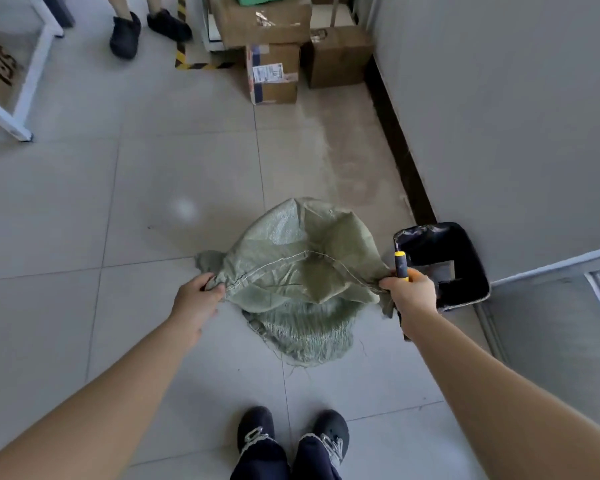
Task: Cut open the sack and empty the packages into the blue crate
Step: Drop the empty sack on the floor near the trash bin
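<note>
Holding the green sack (298, 271) at mid-frame, 2 hands clench its stitched top; the right hand (409, 292) also grips a knife (400, 266).

The sack (298, 271) lies on the floor (118, 202) straight ahead of the person's shoes (291, 434), at twelve o'clock. The left hand (196, 299) grips its edge at nine o'clock, the right hand (411, 294) at three. A bin (465, 292) stands against the wall (499, 116) just beyond the right hand. Cardboard boxes (291, 60) sit far off at twelve o'clock; a frame (21, 98) stands at ten.
</note>
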